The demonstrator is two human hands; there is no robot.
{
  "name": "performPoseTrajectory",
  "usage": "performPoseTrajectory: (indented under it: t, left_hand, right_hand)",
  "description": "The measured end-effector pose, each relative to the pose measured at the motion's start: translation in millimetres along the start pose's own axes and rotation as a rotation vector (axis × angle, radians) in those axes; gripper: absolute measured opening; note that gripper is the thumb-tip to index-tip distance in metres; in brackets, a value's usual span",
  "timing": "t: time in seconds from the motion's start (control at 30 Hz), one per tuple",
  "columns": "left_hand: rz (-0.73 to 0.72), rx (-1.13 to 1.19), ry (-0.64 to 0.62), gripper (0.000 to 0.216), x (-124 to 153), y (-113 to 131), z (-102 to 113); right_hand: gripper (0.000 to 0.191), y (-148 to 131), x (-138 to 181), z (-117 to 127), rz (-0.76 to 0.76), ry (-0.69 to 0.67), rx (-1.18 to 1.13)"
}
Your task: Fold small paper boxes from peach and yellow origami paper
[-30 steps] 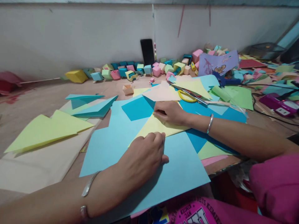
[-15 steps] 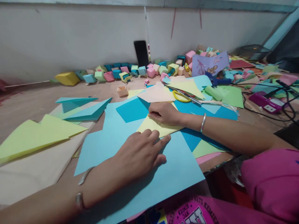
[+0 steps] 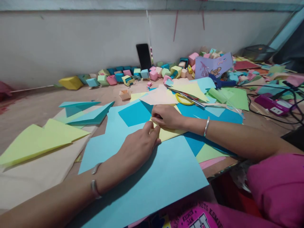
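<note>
A folded yellow paper lies on a large light-blue sheet in front of me. My left hand lies on the yellow paper, its fingers stretched out flat and pressing along it toward the far tip. My right hand is curled and pinches the far end of the same paper. A darker blue square lies just behind the left fingertips.
Folded yellow and teal paper shapes lie at left on a beige sheet. Yellow-handled scissors rest behind my right hand. Several paper cubes line the wall beside a black phone. Cables and a purple device sit at right.
My left hand slid forward along the yellow paper, from its near edge up toward my right hand, fingers flattening. My right hand stayed pinching the far end.
</note>
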State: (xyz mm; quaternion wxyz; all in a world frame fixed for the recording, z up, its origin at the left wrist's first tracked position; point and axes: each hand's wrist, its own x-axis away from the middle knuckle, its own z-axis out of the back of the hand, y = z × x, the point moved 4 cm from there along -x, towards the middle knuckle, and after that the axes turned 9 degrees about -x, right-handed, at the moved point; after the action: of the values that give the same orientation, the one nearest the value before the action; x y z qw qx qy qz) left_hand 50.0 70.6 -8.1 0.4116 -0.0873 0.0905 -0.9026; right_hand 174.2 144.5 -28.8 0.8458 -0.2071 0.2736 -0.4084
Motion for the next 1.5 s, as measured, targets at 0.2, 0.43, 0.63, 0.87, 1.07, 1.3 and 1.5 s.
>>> performPoseTrajectory:
  t: [0.2,0.43,0.63,0.87,1.07,1.3,1.5]
  left_hand:
    - [-0.011,-0.055,-0.034,0.052,1.0,-4.5,-3.4]
    - [-0.045,-0.105,0.039,0.055,2.8,-8.3,-10.8]
    - [-0.087,-0.116,0.063,0.058,2.7,-5.5,-9.5]
    - [-0.101,-0.134,0.031,0.056,2.8,-7.2,-9.9]
    - [-0.084,-0.152,0.013,0.058,0.8,-9.5,-14.2]
    - [-0.077,-0.129,-0.012,0.059,0.3,-9.2,-13.4]
    - [-0.072,-0.121,-0.034,0.060,-0.9,-8.3,-16.3]
  right_hand:
    - [0.015,-9.4,-6.6,30.2,0.103,0.092,0.041]
    - [0.027,-58.1,45.5,38.2,0.184,-0.253,0.543]
    - [0.040,-80.0,101.7,-0.2,0.257,-0.261,0.723]
    - [0.041,-89.4,98.0,-4.2,0.250,-0.297,0.788]
    - [0.033,-78.5,108.3,7.6,0.133,-0.346,0.857]
    - [0.024,-58.3,129.1,35.9,-0.245,-0.470,0.837]
    - [0.026,-65.8,118.7,46.3,-0.323,-0.342,0.937]
